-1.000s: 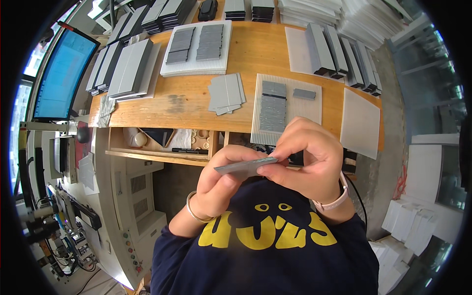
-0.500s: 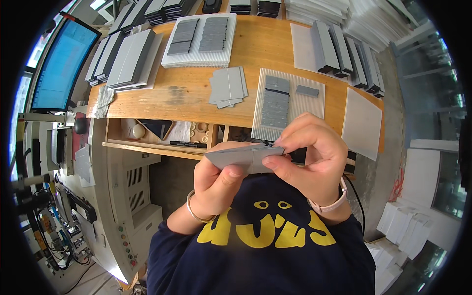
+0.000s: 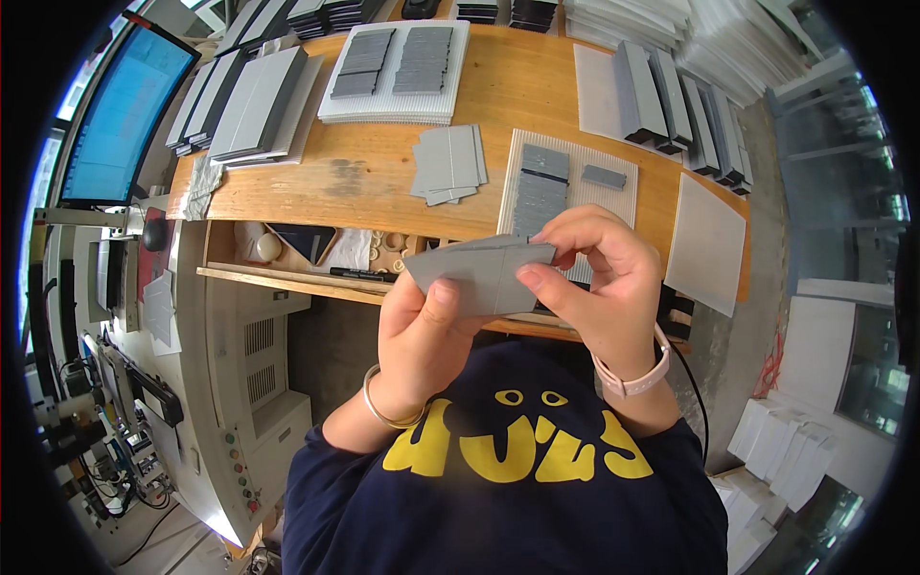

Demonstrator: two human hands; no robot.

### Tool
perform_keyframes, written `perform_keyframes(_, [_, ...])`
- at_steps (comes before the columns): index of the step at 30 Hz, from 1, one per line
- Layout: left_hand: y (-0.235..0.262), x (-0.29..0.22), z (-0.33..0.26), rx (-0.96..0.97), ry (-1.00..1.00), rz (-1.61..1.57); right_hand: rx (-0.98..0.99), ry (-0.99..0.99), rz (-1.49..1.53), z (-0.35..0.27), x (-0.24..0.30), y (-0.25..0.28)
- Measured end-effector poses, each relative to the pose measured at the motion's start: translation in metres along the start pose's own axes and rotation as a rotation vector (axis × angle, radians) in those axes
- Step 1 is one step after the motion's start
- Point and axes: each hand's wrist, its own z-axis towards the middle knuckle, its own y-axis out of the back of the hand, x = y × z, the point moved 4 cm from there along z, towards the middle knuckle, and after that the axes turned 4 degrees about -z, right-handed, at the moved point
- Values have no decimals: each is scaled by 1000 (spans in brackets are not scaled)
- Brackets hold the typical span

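A small stack of thin grey rectangular sheets (image 3: pixel 484 278) is held up between both hands, in front of my chest and over the table's near edge. My left hand (image 3: pixel 422 321) grips its left end, thumb on the near face. At the right end, my right hand (image 3: pixel 604 278) pinches the upper right corner between thumb and fingers. The sheets are slightly fanned along the top edge. Beyond my right hand, a ribbed white board (image 3: pixel 508 177) carries a row of grey pieces (image 3: pixel 543 182) and one small grey piece (image 3: pixel 605 175). My hands cover part of that board.
Loose grey sheets (image 3: pixel 450 163) lie mid-table. Behind them a white board stack (image 3: pixel 383 117) bears two grey rows. Long grey stacks stand left (image 3: pixel 259 110) and right (image 3: pixel 640 91). An open drawer (image 3: pixel 278 273) juts out below the table; a monitor (image 3: pixel 125 110) stands at far left.
Both hands have raised the grey sheets a little, away from my chest, and tilted them so more of the near face shows. The grip at both ends stays.
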Motion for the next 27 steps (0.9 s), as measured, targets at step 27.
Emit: perform_keyframes(27, [49, -22, 22, -278, 37, 111, 30, -100, -106, 33, -34, -55])
